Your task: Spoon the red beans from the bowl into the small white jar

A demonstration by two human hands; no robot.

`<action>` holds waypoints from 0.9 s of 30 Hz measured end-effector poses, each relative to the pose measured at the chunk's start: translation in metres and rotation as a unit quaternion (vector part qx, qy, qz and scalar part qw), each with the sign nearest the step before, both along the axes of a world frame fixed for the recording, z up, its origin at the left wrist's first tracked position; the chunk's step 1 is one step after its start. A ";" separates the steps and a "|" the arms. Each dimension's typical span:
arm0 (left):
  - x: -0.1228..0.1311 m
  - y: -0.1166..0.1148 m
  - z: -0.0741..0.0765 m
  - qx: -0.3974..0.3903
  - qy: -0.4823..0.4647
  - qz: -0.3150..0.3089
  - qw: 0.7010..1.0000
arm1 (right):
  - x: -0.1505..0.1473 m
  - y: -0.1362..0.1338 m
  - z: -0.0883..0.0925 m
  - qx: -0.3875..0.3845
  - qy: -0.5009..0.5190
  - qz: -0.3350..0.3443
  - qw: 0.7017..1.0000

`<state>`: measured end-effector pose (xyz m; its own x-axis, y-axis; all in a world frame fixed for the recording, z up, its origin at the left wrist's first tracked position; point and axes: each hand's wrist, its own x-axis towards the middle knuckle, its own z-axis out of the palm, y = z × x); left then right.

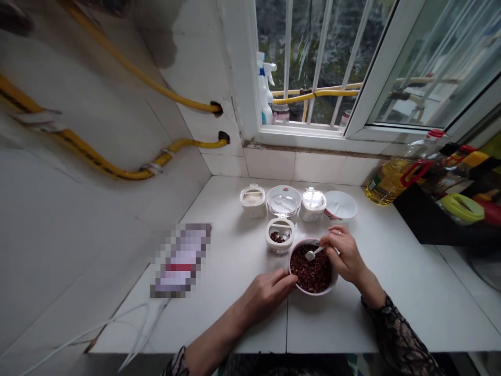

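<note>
A white bowl point(312, 293) full of dark red dried bits, possibly Sichuan peppercorns, stands on the counter in front of me. My left hand point(270, 291) grips its left rim, fingers together against the side. Between the thumb and fingers of my right hand point(344, 254) is a small white spoon point(310, 255), its scoop just over the dark red bits. Just behind the bowl sits a white seasoning jar point(280, 246) with some of the same dark bits inside. What my right fingertips do behind the spoon handle is partly hidden.
Behind stand a jar of pale contents point(252, 201), a clear-topped bowl point(284, 198), another lidded jar point(313, 203) and a white bowl point(341, 205). An oil bottle point(385, 180) and black rack point(425, 216) are at right. A blurred-out object point(182, 261) lies left, near a white cable point(143, 324).
</note>
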<state>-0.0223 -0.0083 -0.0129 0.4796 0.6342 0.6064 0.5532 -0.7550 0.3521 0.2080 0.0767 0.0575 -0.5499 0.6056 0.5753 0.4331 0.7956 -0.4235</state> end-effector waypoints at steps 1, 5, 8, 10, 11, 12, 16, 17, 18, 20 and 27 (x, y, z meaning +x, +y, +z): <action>0.000 0.000 0.000 0.002 -0.001 0.002 1.000 | -0.003 0.000 -0.003 -0.010 0.000 0.012 1.000; 0.001 0.001 0.001 0.014 -0.005 0.008 1.000 | -0.008 -0.002 -0.010 -0.078 0.045 0.001 0.996; 0.001 0.001 0.001 0.011 -0.002 0.011 1.000 | -0.006 -0.001 -0.013 -0.110 0.094 -0.039 0.989; 0.001 0.001 0.000 0.011 -0.007 0.007 1.000 | -0.003 0.000 -0.015 -0.120 0.112 -0.061 0.985; 0.001 0.001 0.000 0.011 -0.011 0.004 1.000 | -0.003 -0.001 -0.015 -0.124 0.115 -0.068 0.983; 0.001 0.001 0.001 0.010 -0.014 0.001 1.000 | -0.003 -0.001 -0.016 -0.128 0.116 -0.071 0.982; 0.002 0.001 0.001 0.015 -0.019 0.001 1.000 | -0.005 -0.004 -0.016 -0.138 0.111 -0.058 0.982; 0.002 0.001 0.001 0.019 -0.020 0.001 1.000 | -0.006 -0.005 -0.016 -0.141 0.111 -0.055 0.982; 0.002 0.001 0.001 0.023 -0.022 0.002 0.999 | -0.007 -0.005 -0.016 -0.145 0.112 -0.054 0.982; 0.002 0.002 0.000 0.030 -0.027 0.000 0.999 | -0.007 -0.005 -0.017 -0.153 0.123 -0.060 0.979; 0.002 0.002 -0.001 0.035 -0.021 -0.004 0.999 | -0.003 0.000 -0.022 -0.171 0.163 -0.092 0.967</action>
